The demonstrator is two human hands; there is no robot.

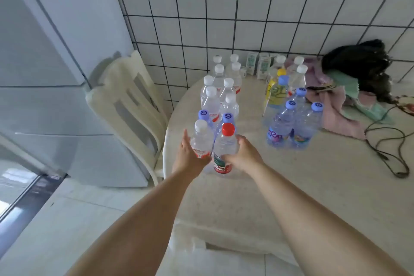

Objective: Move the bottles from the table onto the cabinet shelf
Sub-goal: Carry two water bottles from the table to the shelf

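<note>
Table (pixel 291 186): round, pale top, set against the tiled wall; chair (pixel 127 105) at its left edge, white cabinet (pixel 44 96) further left, no shelf in view. Clothes pile (pixel 349 87) and cable (pixel 389 148) at the right edge, small cartons (pixel 257 66) along the far edge.

Bottles: left cluster (pixel 220 87) runs from the far edge toward the near-left edge, mostly white caps, two blue. Right cluster (pixel 289 107) sits mid-table, blue caps plus one yellow bottle.

In hand, near-left edge: white-cap bottle (pixel 201 141) and red-cap bottle (pixel 225 150), upright, touching each other.

Left hand (pixel 189 154): fingers wrapped round the lower body of the white-cap bottle at the label. Right hand (pixel 243 154): fingers curled round the mid body of the red-cap bottle. Whether the bases are off the table, cannot tell.

Handling, judged: they look like full thin-wall plastic, so moderate weight, walls give under squeeze, smooth and maybe slippery. Best grip is mid body over the label band or at the neck under the cap; firm, no crushing. Not fragile, but tall and narrow: a bump could topple neighbours standing just behind.
</note>
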